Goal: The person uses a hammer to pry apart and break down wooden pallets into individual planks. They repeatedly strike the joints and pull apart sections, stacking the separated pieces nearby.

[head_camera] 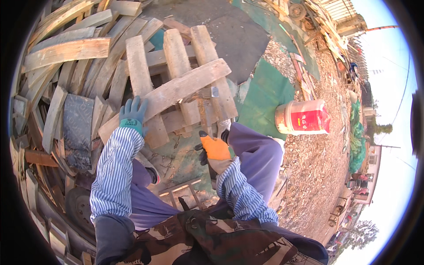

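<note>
My left hand (133, 114), in a grey and teal glove, lies with fingers spread on the lower left part of a loose wooden plank (188, 87). That plank lies slantwise across a pallet-like frame of weathered boards (179, 56). My right hand (214, 149), in an orange glove with dark fingertips, is closed around the handle of what looks like a hammer (202, 114). Its head, with a shiny metal face, is over the frame beside the slanting plank; the head's exact shape is hard to tell.
A large heap of planks (82, 49) fills the left side, with a wheel (79, 207) below it. A white and red bucket (303, 117) stands right of my knee by a green sheet (265, 89). Wood chips (311, 165) cover the ground at right. A small wooden frame (182, 192) lies between my legs.
</note>
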{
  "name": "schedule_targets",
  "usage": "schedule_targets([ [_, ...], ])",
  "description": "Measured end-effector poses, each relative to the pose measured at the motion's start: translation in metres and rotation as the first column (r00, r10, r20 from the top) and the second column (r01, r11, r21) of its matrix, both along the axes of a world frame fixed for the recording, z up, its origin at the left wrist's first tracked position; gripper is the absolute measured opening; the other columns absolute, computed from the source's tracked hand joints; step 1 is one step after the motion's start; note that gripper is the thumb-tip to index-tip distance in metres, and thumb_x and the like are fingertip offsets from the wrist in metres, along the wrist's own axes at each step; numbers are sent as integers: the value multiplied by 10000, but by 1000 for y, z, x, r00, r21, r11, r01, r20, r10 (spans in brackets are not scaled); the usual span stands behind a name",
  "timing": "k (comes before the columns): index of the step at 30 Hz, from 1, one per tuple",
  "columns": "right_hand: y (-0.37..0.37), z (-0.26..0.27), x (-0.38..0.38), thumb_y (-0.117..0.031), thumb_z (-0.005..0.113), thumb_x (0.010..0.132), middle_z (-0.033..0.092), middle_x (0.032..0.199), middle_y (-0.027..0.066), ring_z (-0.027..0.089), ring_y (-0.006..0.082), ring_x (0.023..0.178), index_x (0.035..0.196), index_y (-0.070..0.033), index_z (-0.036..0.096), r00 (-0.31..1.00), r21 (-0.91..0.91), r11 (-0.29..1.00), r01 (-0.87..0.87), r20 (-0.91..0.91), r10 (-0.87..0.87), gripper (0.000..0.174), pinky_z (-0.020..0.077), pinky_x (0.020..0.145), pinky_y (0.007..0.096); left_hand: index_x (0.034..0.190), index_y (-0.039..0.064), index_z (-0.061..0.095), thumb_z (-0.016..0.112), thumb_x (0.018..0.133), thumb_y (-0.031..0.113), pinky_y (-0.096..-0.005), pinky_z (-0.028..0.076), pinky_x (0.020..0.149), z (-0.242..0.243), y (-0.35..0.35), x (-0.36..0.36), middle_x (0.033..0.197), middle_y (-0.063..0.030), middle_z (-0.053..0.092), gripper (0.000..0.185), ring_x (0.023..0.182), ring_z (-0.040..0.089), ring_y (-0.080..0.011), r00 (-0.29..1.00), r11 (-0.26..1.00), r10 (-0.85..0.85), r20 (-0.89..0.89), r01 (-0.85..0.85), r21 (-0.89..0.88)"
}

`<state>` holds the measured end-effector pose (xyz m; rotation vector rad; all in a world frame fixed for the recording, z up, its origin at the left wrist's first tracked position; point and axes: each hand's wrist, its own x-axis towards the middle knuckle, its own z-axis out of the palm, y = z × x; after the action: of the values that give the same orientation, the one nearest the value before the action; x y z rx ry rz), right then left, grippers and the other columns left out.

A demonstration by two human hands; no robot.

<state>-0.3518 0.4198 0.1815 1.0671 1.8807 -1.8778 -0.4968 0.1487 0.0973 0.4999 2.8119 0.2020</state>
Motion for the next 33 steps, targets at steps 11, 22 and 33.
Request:
schedule_targets([
  [11,24,-8,75,-495,634,964,682,827,111,647,200,571,1057,42,662,956,113,950,-292,24,291,546,525,504,342,1551,105,364,816,646,192,-429,428,1134,-7,-49,-83,1477,-181,531,1015,1359,519,-355,915,971,4,404,-101,217],
  [22,34,83,10,-361,671,967,715,866,151,616,189,508,1048,54,650,998,105,993,-62,16,61,424,498,446,323,1262,118,599,694,852,259,-450,539,921,56,-6,-14,1185,-147,701,444,1111,680,-329,952,994,105,289,-89,-68],
  [33,16,91,-49,-298,693,893,589,720,59,560,157,626,822,-3,679,852,289,803,-522,218,475,304,446,641,296,1391,81,486,711,861,151,-449,504,1003,32,18,12,1358,-118,618,580,1236,624,-292,945,997,69,319,-59,-42],
])
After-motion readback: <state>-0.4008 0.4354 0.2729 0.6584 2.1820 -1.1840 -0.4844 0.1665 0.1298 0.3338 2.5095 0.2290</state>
